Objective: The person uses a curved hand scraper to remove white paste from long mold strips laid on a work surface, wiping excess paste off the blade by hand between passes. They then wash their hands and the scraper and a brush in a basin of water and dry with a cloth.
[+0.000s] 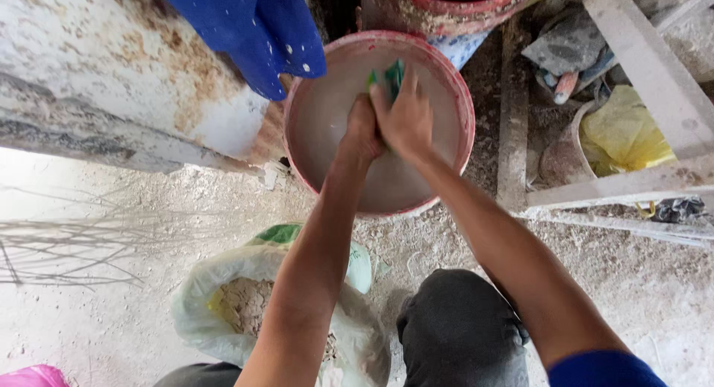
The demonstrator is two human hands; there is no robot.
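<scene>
Knee [461, 327] and open white sack [223, 305] are lying nearest on the floor. Both forearms are reaching forward into the red bucket [297, 97]. Left hand [362, 128] and right hand [407, 119] are touching, grips pressed together, pinching the green cloth [392, 77], which is sticking out at the fingertips, far side.

green cloth [393, 77], bunched, inside red bucket [465, 104]
</scene>
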